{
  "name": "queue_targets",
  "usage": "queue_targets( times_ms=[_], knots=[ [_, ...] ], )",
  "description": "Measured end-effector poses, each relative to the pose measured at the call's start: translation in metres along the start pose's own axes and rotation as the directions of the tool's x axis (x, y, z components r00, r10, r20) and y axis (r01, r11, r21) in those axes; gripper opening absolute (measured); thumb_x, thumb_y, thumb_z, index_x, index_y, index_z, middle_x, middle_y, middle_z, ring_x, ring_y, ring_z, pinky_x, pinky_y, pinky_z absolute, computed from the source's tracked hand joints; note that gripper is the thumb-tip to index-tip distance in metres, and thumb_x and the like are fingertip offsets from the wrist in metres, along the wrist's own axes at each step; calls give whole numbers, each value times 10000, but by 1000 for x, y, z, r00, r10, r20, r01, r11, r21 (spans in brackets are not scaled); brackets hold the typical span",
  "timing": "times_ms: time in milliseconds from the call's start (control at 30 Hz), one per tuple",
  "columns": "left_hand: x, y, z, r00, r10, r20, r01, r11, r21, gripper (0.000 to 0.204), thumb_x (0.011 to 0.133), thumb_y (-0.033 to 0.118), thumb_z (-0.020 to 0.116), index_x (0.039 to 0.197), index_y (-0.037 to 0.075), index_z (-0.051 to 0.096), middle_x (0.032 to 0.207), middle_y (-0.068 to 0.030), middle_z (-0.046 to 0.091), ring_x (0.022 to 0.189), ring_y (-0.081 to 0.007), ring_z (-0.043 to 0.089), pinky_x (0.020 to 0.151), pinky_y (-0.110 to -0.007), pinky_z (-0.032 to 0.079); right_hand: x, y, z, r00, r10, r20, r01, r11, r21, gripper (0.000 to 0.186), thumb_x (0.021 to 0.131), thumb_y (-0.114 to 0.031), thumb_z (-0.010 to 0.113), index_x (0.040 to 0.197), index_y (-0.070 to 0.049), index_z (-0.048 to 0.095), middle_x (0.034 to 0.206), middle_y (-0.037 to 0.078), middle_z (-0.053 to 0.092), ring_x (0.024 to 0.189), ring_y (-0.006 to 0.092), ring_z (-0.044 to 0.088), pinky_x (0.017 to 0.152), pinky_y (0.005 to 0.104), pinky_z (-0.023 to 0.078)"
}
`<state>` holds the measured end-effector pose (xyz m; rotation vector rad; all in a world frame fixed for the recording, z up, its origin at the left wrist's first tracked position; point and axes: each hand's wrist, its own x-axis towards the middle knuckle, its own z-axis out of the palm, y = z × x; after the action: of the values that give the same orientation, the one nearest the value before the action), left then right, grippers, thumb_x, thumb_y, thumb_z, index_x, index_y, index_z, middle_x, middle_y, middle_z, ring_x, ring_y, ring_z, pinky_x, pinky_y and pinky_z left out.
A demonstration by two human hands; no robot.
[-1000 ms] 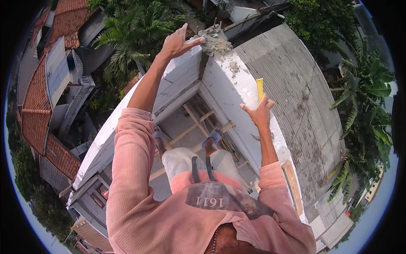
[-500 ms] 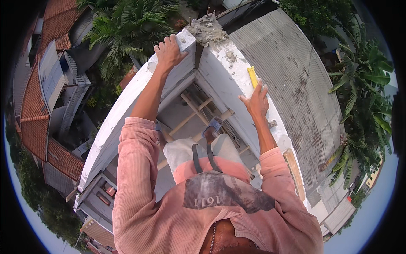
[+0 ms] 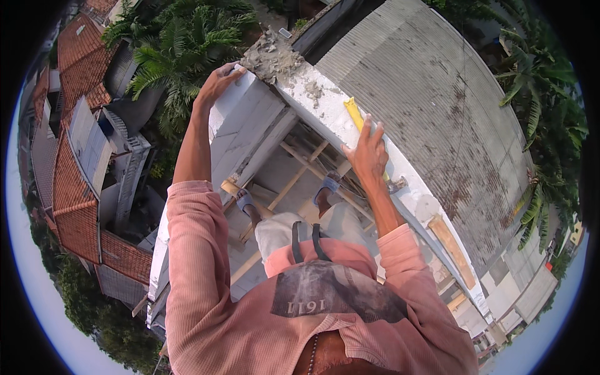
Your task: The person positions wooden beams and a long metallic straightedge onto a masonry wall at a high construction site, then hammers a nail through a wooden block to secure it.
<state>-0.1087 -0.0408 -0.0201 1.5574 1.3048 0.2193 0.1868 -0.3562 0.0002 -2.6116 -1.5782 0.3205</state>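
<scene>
My left hand (image 3: 220, 83) is curled over the top edge of the white left wall (image 3: 242, 105), at the upper end near the corner. My right hand (image 3: 369, 149) rests on the right wall's white top (image 3: 322, 94), fingers apart, beside and partly over a narrow yellow object (image 3: 352, 112); the part under the hand is hidden. Grey rubble-like mortar (image 3: 272, 57) lies at the corner where the walls meet. A small metal object (image 3: 398, 184), too small to name, sits by my right wrist, with a wooden piece (image 3: 450, 250) lower along that wall.
Below, between the walls, my sandalled feet (image 3: 326, 187) are among timber beams (image 3: 290, 181) over a grey floor well below. A corrugated grey roof (image 3: 425, 106) lies beyond the right wall. Tiled red roofs (image 3: 81, 212) and palms (image 3: 172, 62) lie down to the left.
My left hand has come down from raised, spread fingers to a curled hold on the wall edge. My right hand has shifted along the yellow object. The view has turned slightly.
</scene>
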Motion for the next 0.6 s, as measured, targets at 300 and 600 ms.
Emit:
queue_targets(
  times_ms=[300, 600],
  knots=[
    [-4, -5, -9, 995, -75, 65, 77, 997, -26, 740, 874, 533, 666, 1414, 50, 516, 1203, -126, 650, 998, -197, 622, 887, -321, 475, -2, -8, -4, 999, -3, 49, 6, 998, -61, 1035, 718, -403, 851, 1510, -67, 276, 1402, 315, 380, 973, 405, 649, 725, 440, 598],
    [-152, -93, -33, 888, -8, -460, 219, 887, 407, 974, 871, 766, 464, 1538, 73, 307, 1559, -239, 320, 1465, -355, 282, 1185, -506, 195, -3, -6, 0, 1000, 0, -8, -1, 996, -85, 1060, 685, -441, 861, 1502, -89, 284, 1360, 258, 417, 944, 401, 669, 717, 472, 590]
  ],
)
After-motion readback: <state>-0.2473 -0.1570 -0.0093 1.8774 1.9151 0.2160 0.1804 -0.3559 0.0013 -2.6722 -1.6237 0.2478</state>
